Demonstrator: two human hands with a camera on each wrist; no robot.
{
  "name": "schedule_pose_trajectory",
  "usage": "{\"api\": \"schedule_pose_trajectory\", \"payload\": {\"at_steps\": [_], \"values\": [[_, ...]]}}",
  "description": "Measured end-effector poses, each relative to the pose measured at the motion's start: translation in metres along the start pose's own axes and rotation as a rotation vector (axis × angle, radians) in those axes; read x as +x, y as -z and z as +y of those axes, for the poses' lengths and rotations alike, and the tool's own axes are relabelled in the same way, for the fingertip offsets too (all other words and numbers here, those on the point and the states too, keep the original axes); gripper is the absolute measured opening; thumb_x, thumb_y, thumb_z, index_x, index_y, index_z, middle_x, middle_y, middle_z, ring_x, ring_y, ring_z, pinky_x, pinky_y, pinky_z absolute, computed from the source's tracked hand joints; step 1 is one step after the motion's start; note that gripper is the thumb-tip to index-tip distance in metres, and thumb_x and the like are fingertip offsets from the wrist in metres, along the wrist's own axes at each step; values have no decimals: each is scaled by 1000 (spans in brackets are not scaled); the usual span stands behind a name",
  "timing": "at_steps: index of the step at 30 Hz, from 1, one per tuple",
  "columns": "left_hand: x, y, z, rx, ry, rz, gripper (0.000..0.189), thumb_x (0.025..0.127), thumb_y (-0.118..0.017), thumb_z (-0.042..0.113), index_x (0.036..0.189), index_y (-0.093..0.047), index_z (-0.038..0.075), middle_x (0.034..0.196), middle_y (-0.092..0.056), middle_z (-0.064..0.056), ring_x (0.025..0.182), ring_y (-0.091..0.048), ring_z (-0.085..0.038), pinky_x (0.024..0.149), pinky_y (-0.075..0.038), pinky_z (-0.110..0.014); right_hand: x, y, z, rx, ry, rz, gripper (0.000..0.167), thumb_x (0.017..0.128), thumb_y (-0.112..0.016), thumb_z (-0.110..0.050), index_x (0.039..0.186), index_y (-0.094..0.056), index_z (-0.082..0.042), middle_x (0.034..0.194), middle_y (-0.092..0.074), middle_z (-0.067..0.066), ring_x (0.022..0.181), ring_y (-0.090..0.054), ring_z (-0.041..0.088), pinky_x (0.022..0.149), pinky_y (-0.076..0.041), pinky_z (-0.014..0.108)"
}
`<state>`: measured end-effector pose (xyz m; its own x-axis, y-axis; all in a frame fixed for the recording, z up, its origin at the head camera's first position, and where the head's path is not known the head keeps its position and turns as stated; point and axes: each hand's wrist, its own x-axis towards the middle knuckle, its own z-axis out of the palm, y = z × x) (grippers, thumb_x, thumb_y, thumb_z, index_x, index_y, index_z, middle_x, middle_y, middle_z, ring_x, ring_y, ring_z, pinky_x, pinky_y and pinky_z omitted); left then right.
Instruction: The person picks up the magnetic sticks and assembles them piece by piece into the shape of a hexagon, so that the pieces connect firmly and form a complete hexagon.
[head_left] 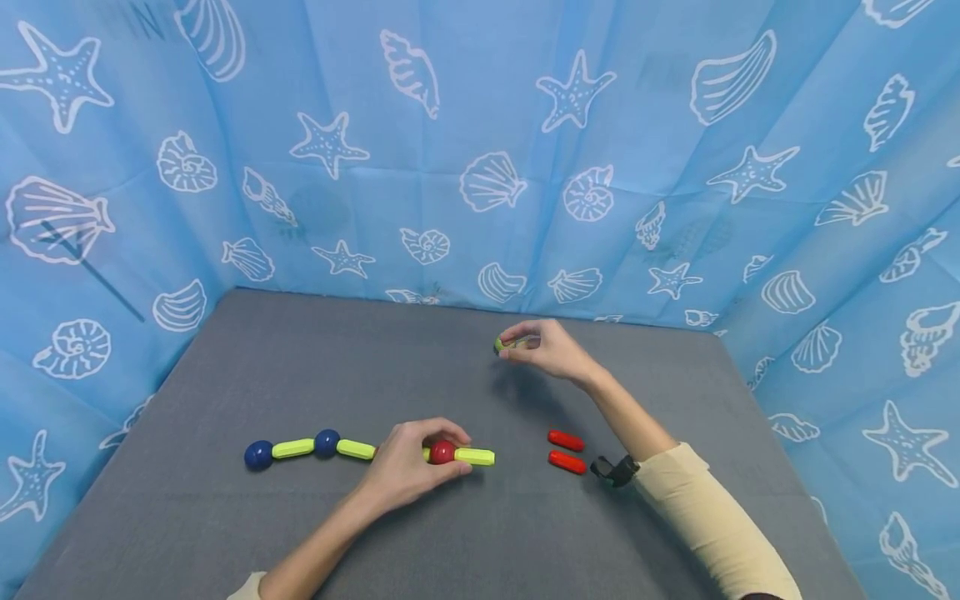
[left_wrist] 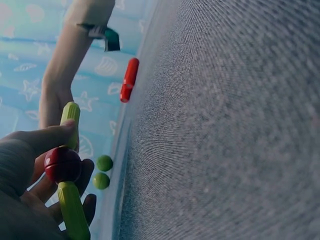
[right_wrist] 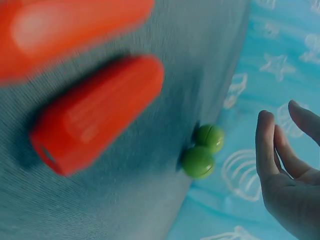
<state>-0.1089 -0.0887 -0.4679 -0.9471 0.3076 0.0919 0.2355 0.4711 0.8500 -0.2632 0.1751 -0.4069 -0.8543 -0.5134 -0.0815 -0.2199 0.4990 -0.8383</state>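
A chain of yellow-green rods (head_left: 293, 448) and balls lies across the table: two blue balls (head_left: 327, 443) at its left, a red ball (head_left: 442, 452) near its right end. My left hand (head_left: 405, 467) grips the chain around that red ball and covers part of it. In the left wrist view, the thumb lies on the end rod (left_wrist: 70, 120), with fingers behind the red ball (left_wrist: 62, 165). Farther back, my right hand (head_left: 551, 346) is over the table by two green balls (right_wrist: 198, 162). Its fingers are spread apart, with nothing between them in the right wrist view.
Two red rods (head_left: 566, 462) lie side by side on the grey table (head_left: 337, 358), right of the chain. A black strap device (head_left: 615, 471) is on the right forearm above them. Blue curtains (head_left: 450, 125) with shell prints stand around the table's back and sides.
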Motion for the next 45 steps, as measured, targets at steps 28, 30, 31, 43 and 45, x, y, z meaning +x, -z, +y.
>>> {"api": "schedule_pose_trajectory", "payload": {"at_steps": [28, 30, 31, 43, 45], "values": [[1, -1, -2, -14, -9, -2, 29, 86, -94, 22, 112, -80, 19, 108, -82, 8, 93, -69, -5, 79, -55, -20, 50, 12, 42, -153, -185, 20, 40, 99, -82, -24, 132, -75, -5, 129, -76, 20, 53, -51, 7, 55, -48, 25], [0, -1, -2, -14, -11, -2, 29, 86, -94, 22, 112, -80, 19, 108, -82, 8, 92, -69, -5, 78, -55, -20, 45, 14, 37, -141, -164, 27, 38, 98, -82, -25, 132, -76, -7, 129, -76, 18, 52, -50, 7, 54, -48, 26], [0, -1, -2, -14, -13, -2, 29, 86, -94, 22, 112, -80, 19, 108, -82, 7, 92, -69, -5, 78, -55, -20, 42, 15, 34, -137, -148, 27, 38, 99, -82, -25, 131, -76, -8, 129, -76, 18, 51, -49, 8, 54, -48, 26], [1, 0, -2, -12, -5, -2, 30, 86, -94, 23, 113, -80, 19, 108, -82, 8, 93, -69, -7, 79, -55, -20, -16, 11, -7, -125, -30, -63, 37, 98, -83, -28, 130, -75, -14, 127, -74, 15, 47, -41, 11, 49, -41, 27], [1, 0, -2, -10, 1, -1, 29, 86, -94, 23, 112, -80, 20, 109, -82, 8, 93, -69, -7, 80, -55, -20, -27, 7, -12, -122, -16, -82, 37, 97, -83, -27, 131, -75, -14, 129, -73, 15, 47, -42, 11, 48, -42, 27]]}}
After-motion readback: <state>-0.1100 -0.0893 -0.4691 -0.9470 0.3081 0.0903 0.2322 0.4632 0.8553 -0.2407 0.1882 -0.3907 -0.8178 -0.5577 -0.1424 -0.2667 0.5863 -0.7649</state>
